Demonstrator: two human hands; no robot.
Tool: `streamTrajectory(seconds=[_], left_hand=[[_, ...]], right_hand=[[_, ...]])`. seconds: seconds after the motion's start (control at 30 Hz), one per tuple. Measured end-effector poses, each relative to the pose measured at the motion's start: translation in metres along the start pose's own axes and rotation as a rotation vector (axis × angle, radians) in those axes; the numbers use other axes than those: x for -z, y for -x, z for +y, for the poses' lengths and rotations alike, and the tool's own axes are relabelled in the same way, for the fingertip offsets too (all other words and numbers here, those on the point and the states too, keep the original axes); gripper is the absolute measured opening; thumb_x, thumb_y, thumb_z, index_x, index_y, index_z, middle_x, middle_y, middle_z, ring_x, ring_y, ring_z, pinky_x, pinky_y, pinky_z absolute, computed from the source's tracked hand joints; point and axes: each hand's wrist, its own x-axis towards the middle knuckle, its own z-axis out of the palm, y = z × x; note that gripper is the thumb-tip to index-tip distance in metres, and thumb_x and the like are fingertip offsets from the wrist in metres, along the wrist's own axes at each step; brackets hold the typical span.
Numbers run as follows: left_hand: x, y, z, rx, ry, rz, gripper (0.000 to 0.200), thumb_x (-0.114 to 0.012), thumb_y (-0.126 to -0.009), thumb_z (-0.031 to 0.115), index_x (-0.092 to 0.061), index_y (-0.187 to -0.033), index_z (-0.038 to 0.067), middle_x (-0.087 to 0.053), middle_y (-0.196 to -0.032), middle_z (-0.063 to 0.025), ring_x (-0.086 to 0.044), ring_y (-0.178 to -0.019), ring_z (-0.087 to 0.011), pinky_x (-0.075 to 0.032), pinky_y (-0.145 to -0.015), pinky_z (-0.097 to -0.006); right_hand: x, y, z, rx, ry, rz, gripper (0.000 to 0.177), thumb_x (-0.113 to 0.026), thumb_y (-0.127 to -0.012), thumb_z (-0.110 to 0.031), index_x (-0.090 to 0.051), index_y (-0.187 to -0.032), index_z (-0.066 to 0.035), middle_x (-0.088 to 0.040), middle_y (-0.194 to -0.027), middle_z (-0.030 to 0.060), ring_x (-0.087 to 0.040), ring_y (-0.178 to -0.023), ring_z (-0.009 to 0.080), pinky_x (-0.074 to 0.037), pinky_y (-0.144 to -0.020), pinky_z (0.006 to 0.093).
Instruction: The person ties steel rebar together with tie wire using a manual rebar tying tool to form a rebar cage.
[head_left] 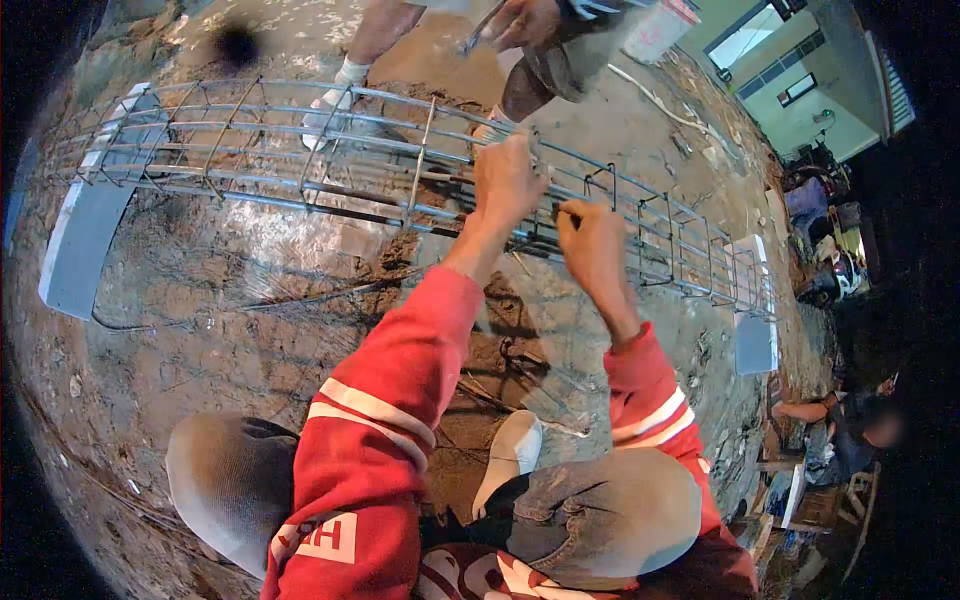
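Board (85,245), pale, first of two, crossed by the left end of one wire cage (420,160); cage lying lengthwise over muddy ground (170,370), from this board to the second. Left red sleeve (400,340) with two white stripes and, lower down, one white patch (327,537) in red lettering: apparently H, then a letter hard to make out. Left hand (508,178) at the middle of the cage, over its bars, fingers curled in narrow; cannot tell what, if anything, is inside. Beyond, one co-worker's hand (530,22), near the top edge. Just beside the left, right hand (597,245) at the cage's near side, thumb and forefinger pinched together; contents likewise unclear. Right sleeve (640,395), again two white stripes. Far off, one white bucket (658,35), red marks illegible. Second board (757,345) at the cage's right end.
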Motion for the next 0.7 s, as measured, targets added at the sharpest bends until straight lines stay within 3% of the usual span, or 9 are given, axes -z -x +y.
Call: streamTrajectory(seconds=[0.07, 0.13, 0.4, 0.43, 0.5, 0.57, 0.6, 0.63, 0.7], left_hand=[[-0.001, 0.003, -0.001, -0.030, -0.044, 0.012, 0.040, -0.078, -0.069, 0.013, -0.051, -0.096, 0.002, -0.059, -0.061, -0.0165, -0.062, -0.061, -0.0376, -0.047, -0.054, -0.0447], [-0.004, 0.007, -0.004, -0.043, -0.044, 0.057, 0.030, -0.079, -0.067, 0.014, -0.058, -0.086, 0.004, -0.061, -0.066, -0.0175, -0.063, -0.065, -0.0374, -0.048, -0.058, -0.0449], [-0.007, 0.012, -0.019, -0.292, -0.155, -0.004, 0.027, -0.075, -0.070, 0.012, -0.060, -0.091, 0.002, -0.061, -0.075, -0.0126, -0.060, -0.073, -0.0369, -0.046, -0.062, -0.0479], [-0.002, 0.012, -0.012, -0.311, -0.187, 0.022, 0.021, -0.075, -0.069, 0.012, -0.062, -0.084, 0.004, -0.061, -0.076, -0.0111, -0.059, -0.073, -0.0359, -0.045, -0.062, -0.0473], [0.002, 0.011, -0.005, -0.337, -0.226, 0.056, 0.016, -0.075, -0.068, 0.011, -0.063, -0.077, 0.005, -0.061, -0.078, -0.0097, -0.059, -0.073, -0.0349, -0.045, -0.061, -0.0468], [0.000, 0.010, -0.008, -0.430, -0.144, 0.073, 0.013, -0.073, -0.067, 0.009, -0.062, -0.073, 0.006, -0.061, -0.082, -0.0089, -0.060, -0.075, -0.0322, -0.045, -0.062, -0.0446], [-0.003, 0.010, -0.012, -0.444, -0.151, 0.079, 0.013, -0.073, -0.067, 0.009, -0.062, -0.073, 0.006, -0.061, -0.082, -0.0089, -0.060, -0.075, -0.0322, -0.045, -0.062, -0.0446], [-0.007, 0.011, -0.019, -0.457, -0.127, 0.051, 0.014, -0.072, -0.066, 0.008, -0.062, -0.075, 0.006, -0.061, -0.084, -0.0085, -0.059, -0.077, -0.0313, -0.044, -0.062, -0.0445], [-0.001, 0.015, -0.012, -0.474, -0.130, 0.097, 0.014, -0.072, -0.066, 0.007, -0.063, -0.077, 0.006, -0.061, -0.086, -0.0080, -0.060, -0.079, -0.0293, -0.043, -0.065, -0.0433]], right_hand=[[0.011, 0.009, -0.012, 0.028, 0.025, 0.016, 0.023, -0.066, -0.084, -0.019, -0.070, -0.093, 0.002, -0.064, -0.064, 0.0142, -0.059, -0.052, 0.0241, -0.047, -0.054, 0.0333], [0.030, 0.013, -0.027, -0.464, -0.434, -0.191, 0.025, -0.061, -0.089, -0.017, -0.069, -0.100, 0.004, -0.063, -0.062, 0.0085, -0.058, -0.049, 0.0148, -0.046, -0.050, 0.0290], [0.037, 0.079, -0.043, -0.006, -0.650, -0.286, 0.030, -0.049, -0.096, -0.012, -0.060, -0.122, 0.000, -0.065, -0.076, 0.0054, -0.062, -0.072, 0.0116, -0.050, -0.065, 0.0263], [0.037, 0.089, -0.027, -0.182, -0.675, -0.253, 0.029, -0.048, -0.096, -0.011, -0.061, -0.119, -0.001, -0.067, -0.082, 0.0066, -0.062, -0.081, 0.0111, -0.051, -0.073, 0.0279], [0.007, 0.119, 0.045, -0.357, -0.588, -0.113, 0.026, -0.051, -0.091, -0.013, -0.064, -0.110, 0.001, -0.067, -0.077, 0.0142, -0.065, -0.074, 0.0234, -0.050, -0.072, 0.0325], [-0.025, 0.167, 0.107, -0.175, 0.015, -0.327, 0.031, -0.056, -0.089, -0.019, -0.061, -0.112, 0.000, -0.067, -0.084, 0.0195, -0.065, -0.080, 0.0368, -0.051, -0.075, 0.0411], [-0.056, 0.214, 0.149, -0.223, 0.048, -0.324, 0.043, -0.066, -0.082, -0.023, -0.058, -0.120, -0.004, -0.062, -0.111, 0.0228, -0.057, -0.107, 0.0427, -0.047, -0.089, 0.0455], [-0.070, 0.234, 0.172, -0.149, 0.240, -0.622, 0.058, -0.068, -0.081, -0.027, -0.049, -0.130, -0.003, -0.055, -0.123, 0.0239, -0.052, -0.116, 0.0404, -0.046, -0.092, 0.0467], [-0.055, 0.242, 0.141, -0.177, 0.226, -0.653, 0.071, -0.073, -0.076, -0.033, -0.043, -0.132, -0.002, -0.053, -0.120, 0.0257, -0.052, -0.108, 0.0446, -0.046, -0.089, 0.0510]])
